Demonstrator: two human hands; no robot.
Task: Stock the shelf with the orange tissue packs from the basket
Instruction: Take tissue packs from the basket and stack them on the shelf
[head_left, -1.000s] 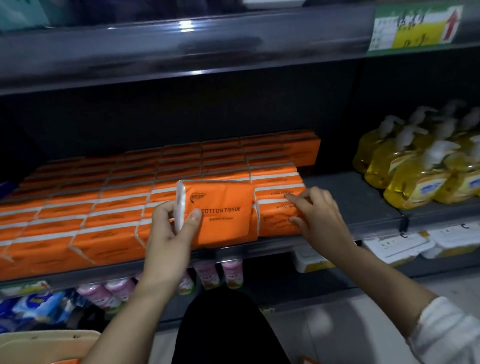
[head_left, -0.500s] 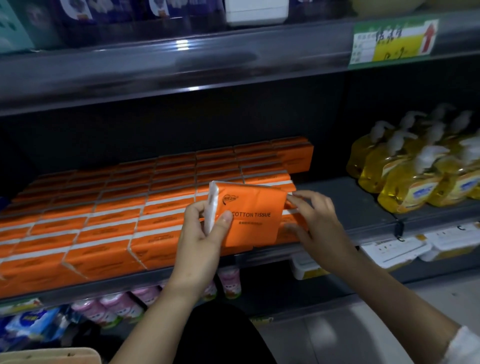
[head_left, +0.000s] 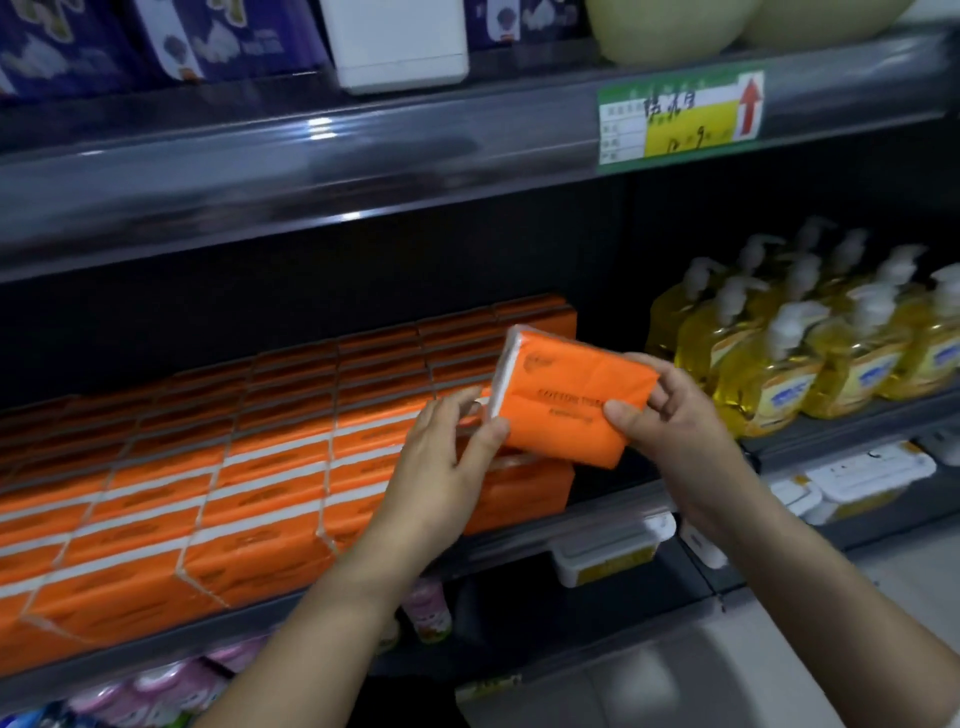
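Observation:
An orange tissue pack (head_left: 566, 395) with a white end and dark "COTTON TISSUE" print is held in the air, tilted, in front of the right end of the stocked rows. My right hand (head_left: 670, 415) grips its right end, thumb on the front and fingers behind. My left hand (head_left: 447, 457) pinches its lower left corner at the white end. Several rows of orange tissue packs (head_left: 218, 467) fill the grey shelf (head_left: 597, 509), standing on edge. The basket is out of view.
Yellow pump bottles (head_left: 810, 343) stand on the same shelf to the right, with a dark gap between them and the packs. The upper shelf edge (head_left: 415, 156) carries a green and yellow price tag (head_left: 680, 119). Pink bottles (head_left: 426, 613) sit on the shelf below.
The pack has risen and moved right, now tilted. My right hand went from touching the shelved packs to gripping the pack's right end. The view has shifted up.

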